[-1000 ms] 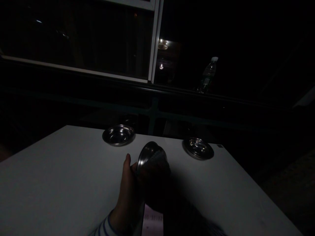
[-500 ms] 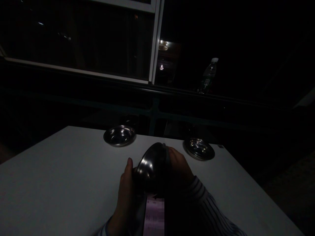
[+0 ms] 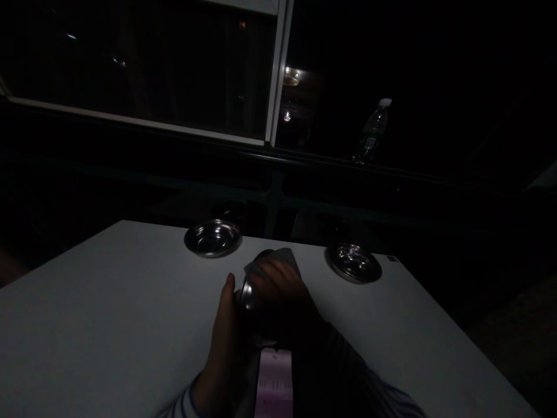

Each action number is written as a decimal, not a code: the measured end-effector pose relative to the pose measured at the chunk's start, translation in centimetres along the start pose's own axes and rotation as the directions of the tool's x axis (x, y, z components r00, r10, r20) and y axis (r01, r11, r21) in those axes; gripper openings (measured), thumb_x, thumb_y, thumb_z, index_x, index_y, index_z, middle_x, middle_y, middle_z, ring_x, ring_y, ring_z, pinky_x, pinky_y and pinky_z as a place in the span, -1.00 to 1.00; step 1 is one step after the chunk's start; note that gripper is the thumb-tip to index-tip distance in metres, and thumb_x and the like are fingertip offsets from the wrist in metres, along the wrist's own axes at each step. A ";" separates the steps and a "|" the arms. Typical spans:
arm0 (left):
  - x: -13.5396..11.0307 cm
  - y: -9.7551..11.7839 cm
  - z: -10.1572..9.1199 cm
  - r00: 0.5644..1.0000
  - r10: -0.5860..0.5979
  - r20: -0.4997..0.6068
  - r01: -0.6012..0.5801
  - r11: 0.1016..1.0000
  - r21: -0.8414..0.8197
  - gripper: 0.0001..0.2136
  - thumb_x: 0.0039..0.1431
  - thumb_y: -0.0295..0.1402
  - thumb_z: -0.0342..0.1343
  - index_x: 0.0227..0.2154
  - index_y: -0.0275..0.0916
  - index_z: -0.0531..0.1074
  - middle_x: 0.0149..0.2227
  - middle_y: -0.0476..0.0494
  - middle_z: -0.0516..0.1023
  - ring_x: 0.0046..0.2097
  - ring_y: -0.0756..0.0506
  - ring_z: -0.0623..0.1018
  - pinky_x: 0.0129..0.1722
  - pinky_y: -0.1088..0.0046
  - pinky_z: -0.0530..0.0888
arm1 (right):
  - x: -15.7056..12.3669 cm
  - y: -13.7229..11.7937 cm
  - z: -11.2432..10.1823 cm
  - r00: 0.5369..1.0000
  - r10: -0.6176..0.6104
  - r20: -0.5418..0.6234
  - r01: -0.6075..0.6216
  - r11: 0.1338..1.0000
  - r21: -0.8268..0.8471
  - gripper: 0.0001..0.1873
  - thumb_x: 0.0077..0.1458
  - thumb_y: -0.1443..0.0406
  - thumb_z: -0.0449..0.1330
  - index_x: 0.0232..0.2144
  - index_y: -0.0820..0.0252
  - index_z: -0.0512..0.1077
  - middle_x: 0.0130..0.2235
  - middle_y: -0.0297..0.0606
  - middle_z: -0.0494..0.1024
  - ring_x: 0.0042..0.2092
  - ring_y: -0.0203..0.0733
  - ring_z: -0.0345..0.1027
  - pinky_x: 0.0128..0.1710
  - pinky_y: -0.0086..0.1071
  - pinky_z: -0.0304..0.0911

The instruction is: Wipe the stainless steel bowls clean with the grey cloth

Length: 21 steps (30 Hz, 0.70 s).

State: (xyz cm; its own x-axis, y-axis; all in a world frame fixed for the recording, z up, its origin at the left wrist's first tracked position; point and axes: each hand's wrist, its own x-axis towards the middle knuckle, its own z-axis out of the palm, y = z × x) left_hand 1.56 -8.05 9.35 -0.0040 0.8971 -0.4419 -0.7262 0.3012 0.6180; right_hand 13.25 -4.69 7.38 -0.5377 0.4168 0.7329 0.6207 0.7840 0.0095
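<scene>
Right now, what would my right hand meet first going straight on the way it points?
The held metal bowl first: your right hand, with a cloth, lies over it. Beyond, probably the left metal dish; depth is unclear.

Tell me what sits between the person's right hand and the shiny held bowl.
A thin, greyish cloth-like piece lies between the right hand and the held bowl; the head view shows its edge beyond the fingers, but shadow hides the rest.

hands [image 3: 224, 337] at a metal bowl [image 3: 248, 295]
</scene>
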 end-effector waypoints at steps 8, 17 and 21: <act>0.3 1.3 0.2 0.976 -0.208 0.067 0.218 0.946 -0.238 -0.74 0.18 -0.34 -0.05 -0.50 -0.36 0.44 -0.67 -0.04 0.42 -0.67 0.07 0.39 -0.70 0.63 0.31 | -1.8 -2.1 1.0 0.982 -0.167 0.083 0.177 0.976 -0.130 -0.60 0.18 0.30 -0.03 0.05 0.31 0.25 0.08 -0.17 0.35 0.20 -0.07 0.02 0.20 -0.11 0.04; 0.7 1.4 -0.8 0.980 -0.122 0.154 0.144 0.980 -0.140 -0.83 0.11 -0.37 0.04 -0.42 -0.33 0.49 -0.53 -0.16 0.56 -0.49 -0.10 0.55 -0.47 0.43 0.48 | -6.7 -1.3 4.0 0.983 -0.137 0.125 0.160 0.968 -0.193 -0.63 0.20 0.38 -0.02 0.05 0.30 0.30 -0.01 -0.10 0.46 0.11 -0.14 0.22 0.18 -0.16 0.09; 0.8 2.0 -0.5 0.991 -0.076 0.109 0.096 0.977 -0.189 -0.82 0.12 -0.36 0.02 -0.34 -0.31 0.49 -0.43 -0.17 0.61 -0.38 -0.13 0.58 -0.37 0.42 0.50 | -7.7 -0.7 3.5 0.986 -0.037 0.163 0.060 0.988 -0.141 -0.58 0.20 0.36 -0.02 0.11 0.10 0.23 0.06 -0.22 0.41 0.09 -0.12 0.25 0.12 -0.10 0.20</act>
State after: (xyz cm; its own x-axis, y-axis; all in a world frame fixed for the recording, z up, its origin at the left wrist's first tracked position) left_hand -0.27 -6.89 9.87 0.1262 0.9013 -0.4144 -0.8398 0.3194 0.4390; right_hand 14.96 -6.86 -0.62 -0.6460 0.4567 0.6117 0.6613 0.7350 0.1496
